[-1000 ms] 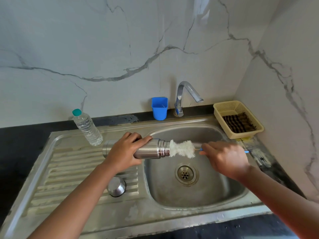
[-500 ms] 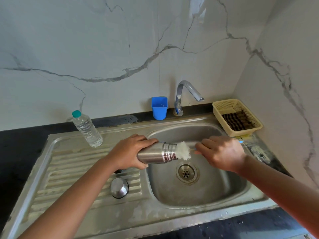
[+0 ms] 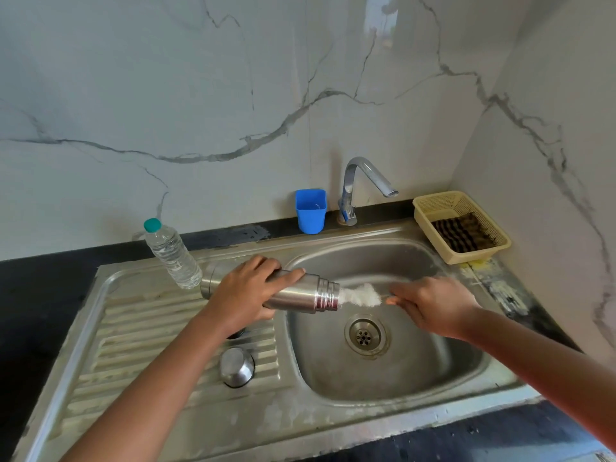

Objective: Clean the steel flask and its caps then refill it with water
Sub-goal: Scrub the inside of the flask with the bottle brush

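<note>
My left hand (image 3: 245,296) grips the steel flask (image 3: 301,293) around its body and holds it sideways over the sink's left edge, mouth pointing right. My right hand (image 3: 430,303) grips the handle of a bottle brush. The brush's white bristles (image 3: 361,295) stick out of the flask's mouth, blurred by motion. A steel cap (image 3: 236,366) lies upside down on the ribbed drainboard (image 3: 133,328), below my left forearm. A dark part of another object shows just under my left wrist; what it is stays hidden.
The sink basin (image 3: 416,361) with its drain lies under the brush. Behind it stand a chrome tap (image 3: 360,181) and a blue cup (image 3: 310,210). A plastic water bottle (image 3: 171,255) stands at the drainboard's back. A yellow basket (image 3: 430,205) holding a dark scrubber sits at the right.
The brush was pushed deep into the flask half a second ago and has now slid partly back out. Both hands shifted slightly with the stroke.
</note>
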Demonstrator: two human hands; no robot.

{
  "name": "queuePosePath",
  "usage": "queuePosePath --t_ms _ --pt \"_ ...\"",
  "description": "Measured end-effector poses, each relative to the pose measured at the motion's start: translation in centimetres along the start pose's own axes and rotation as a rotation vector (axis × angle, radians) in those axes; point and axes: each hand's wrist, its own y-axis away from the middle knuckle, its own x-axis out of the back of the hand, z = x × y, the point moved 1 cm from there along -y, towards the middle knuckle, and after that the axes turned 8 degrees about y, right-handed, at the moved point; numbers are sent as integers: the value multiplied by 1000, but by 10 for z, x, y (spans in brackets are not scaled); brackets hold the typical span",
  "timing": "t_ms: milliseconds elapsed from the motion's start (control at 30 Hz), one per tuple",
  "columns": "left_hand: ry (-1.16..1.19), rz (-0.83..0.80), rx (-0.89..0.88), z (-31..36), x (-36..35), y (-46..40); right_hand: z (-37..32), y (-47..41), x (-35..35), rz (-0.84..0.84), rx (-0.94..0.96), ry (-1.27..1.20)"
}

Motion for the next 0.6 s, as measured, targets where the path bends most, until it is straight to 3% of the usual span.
queuePosePath --t_ms 100,267,367,433,500,533,600 --pt "60 -25 78 -12 0 5 10 11 -3 173 56 147" --pt "58 -3 66 -24 7 16 33 22 -2 139 15 2" --pt "61 8 43 -23 8 13 41 20 -3 -129 -42 -248" --pt "60 -6 37 -21 5 12 44 20 -2 -421 -182 -565" --pt "53 -8 34 -18 0 12 40 22 -1 -583 -288 -845" --pt "49 -13 33 -17 -3 13 40 23 -3 -587 -291 -823" --pt "56 -22 35 -16 -6 14 39 28 -5 -448 -234 -523"
